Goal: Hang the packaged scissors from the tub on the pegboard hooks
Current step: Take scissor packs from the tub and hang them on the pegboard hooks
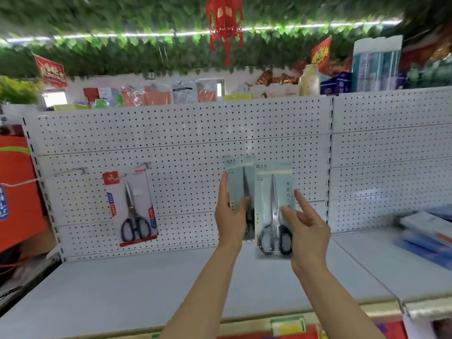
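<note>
A white pegboard [186,133] fills the middle of the frame, backing a pale grey shelf [137,287] that runs across the lower part. Green leaf garlands and a red lantern [224,23] hang along the top, and assorted boxed goods line the ledge above the board. At centre left, a red-carded scissors pack [132,206] hangs from a hook [144,165] on the pegboard; a second hook [73,171] further left carries nothing.

Just right of centre, both arms reach up from the bottom edge. The left hand [231,216] grips a pale blue scissors pack [238,182] by its lower half, fingers behind the card and thumb across its front, holding it upright against the board. The right hand [304,227] holds a second pale blue scissors pack [274,211], slightly nearer and overlapping the first pack's right edge; the thumb presses on the card's front while the index finger is raised free beside it. Black handles show at the bottom of this pack. Blurred blue packages [425,236] lie on the shelf at the right edge.
</note>
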Tool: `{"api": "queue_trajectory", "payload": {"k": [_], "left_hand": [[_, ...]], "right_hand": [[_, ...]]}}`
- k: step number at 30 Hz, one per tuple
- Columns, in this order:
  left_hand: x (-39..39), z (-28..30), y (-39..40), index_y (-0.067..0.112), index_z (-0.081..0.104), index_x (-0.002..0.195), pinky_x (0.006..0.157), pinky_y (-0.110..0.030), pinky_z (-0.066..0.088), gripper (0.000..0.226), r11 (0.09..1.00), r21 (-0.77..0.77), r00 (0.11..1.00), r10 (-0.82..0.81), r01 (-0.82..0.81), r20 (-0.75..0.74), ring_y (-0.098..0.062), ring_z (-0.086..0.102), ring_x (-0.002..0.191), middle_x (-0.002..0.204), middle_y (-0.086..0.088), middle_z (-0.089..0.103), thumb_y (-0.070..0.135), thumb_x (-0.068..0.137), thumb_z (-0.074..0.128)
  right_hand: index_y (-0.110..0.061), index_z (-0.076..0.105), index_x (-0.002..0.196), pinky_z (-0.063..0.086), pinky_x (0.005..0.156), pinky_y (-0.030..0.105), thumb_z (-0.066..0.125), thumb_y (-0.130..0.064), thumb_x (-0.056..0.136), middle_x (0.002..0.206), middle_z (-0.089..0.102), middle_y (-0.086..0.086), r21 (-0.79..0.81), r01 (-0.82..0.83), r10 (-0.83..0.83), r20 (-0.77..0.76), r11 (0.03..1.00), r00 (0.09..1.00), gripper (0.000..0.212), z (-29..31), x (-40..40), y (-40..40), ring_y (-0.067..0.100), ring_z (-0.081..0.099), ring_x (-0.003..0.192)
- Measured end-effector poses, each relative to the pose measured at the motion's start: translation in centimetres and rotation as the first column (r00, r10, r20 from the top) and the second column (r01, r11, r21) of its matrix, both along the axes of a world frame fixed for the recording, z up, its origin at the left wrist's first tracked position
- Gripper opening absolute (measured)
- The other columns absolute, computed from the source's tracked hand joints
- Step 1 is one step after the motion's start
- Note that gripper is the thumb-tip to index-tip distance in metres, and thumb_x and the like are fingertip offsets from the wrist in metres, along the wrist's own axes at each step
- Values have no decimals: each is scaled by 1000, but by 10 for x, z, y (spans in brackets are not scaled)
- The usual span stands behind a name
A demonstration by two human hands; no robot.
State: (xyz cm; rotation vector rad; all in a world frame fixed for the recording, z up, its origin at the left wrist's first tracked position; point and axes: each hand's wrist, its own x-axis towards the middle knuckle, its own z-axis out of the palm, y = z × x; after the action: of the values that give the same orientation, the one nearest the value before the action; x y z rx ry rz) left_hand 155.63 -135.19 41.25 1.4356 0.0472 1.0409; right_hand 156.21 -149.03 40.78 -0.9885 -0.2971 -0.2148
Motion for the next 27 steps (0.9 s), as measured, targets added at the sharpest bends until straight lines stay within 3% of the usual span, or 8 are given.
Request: {"api": "queue_trajectory", "payload": {"k": [4, 7, 10, 15, 19, 23, 25, 27], "left_hand": [[18, -7, 6, 56, 34, 141, 97, -36, 54, 78, 1000, -11, 999, 23, -23, -41, -6, 62, 116, 138, 9, 58, 9, 90, 69], [25, -7, 8, 54, 33, 144, 82, -20, 57, 75, 998, 12, 995, 63, -62, -74, 0, 67, 100, 127, 10, 66, 17, 89, 70], [31, -12, 9, 48, 33, 147, 74, -12, 54, 75, 996, 27, 991, 93, -91, -94, 4, 67, 94, 124, 9, 67, 16, 90, 69], [40, -20, 13, 48, 34, 146, 77, -13, 55, 75, 991, 22, 984, 130, -128, -118, 0, 67, 98, 124, 7, 67, 12, 90, 69], [51, -23, 18, 65, 25, 139, 87, -30, 57, 79, 959, 146, 946, 268, -244, -181, -7, 63, 107, 127, 14, 60, 17, 91, 66], [56, -28, 26, 60, 20, 145, 63, -19, 45, 76, 899, 283, 875, 408, -335, -260, 2, 57, 83, 115, 12, 54, 26, 92, 63], [56, -33, 31, 57, 22, 146, 63, -22, 47, 72, 882, 324, 868, 428, -341, -251, 0, 59, 81, 113, 12, 51, 28, 93, 62], [55, -35, 36, 55, 28, 145, 69, -27, 52, 66, 862, 361, 863, 452, -357, -226, -5, 61, 89, 117, 13, 50, 28, 95, 61]], "right_hand": [[-26, 66, 126, 51, 74, 8, 71, -2, 85, 65, 51, -2, -19, 5, -6, -16, 1000, 1000, 48, -2, 10, 6, 10, 55, 69], [-28, 66, 125, 52, 85, 17, 71, -3, 85, 75, 55, 9, -25, -21, 21, -15, 999, 1000, 47, -3, 16, 10, 13, 57, 75], [-28, 66, 125, 52, 76, 9, 71, -3, 86, 72, 48, 6, -39, -24, 23, -14, 999, 1000, 47, -3, 20, 10, 11, 51, 69], [-28, 63, 124, 48, 68, 5, 69, 0, 86, 53, 56, -18, -35, -48, 48, -1, 998, 999, 48, -3, 27, 7, -2, 54, 54], [-22, 64, 128, 49, 67, 4, 69, 1, 86, 65, 63, -7, -21, -54, 54, 5, 998, 999, 48, -6, 34, 7, -2, 60, 60], [-28, 65, 125, 54, 74, 11, 69, -2, 87, 75, 52, 11, -52, -77, 78, 23, 996, 997, 46, -9, 41, 14, 16, 54, 71], [-33, 66, 122, 55, 83, 25, 70, -3, 86, 79, 50, 11, -58, -109, 111, 31, 992, 993, 46, -9, 44, 20, 19, 49, 75], [-36, 66, 120, 54, 83, 27, 69, -4, 87, 78, 49, 12, -62, -122, 125, 40, 991, 991, 46, -7, 47, 26, 20, 48, 75]]}}
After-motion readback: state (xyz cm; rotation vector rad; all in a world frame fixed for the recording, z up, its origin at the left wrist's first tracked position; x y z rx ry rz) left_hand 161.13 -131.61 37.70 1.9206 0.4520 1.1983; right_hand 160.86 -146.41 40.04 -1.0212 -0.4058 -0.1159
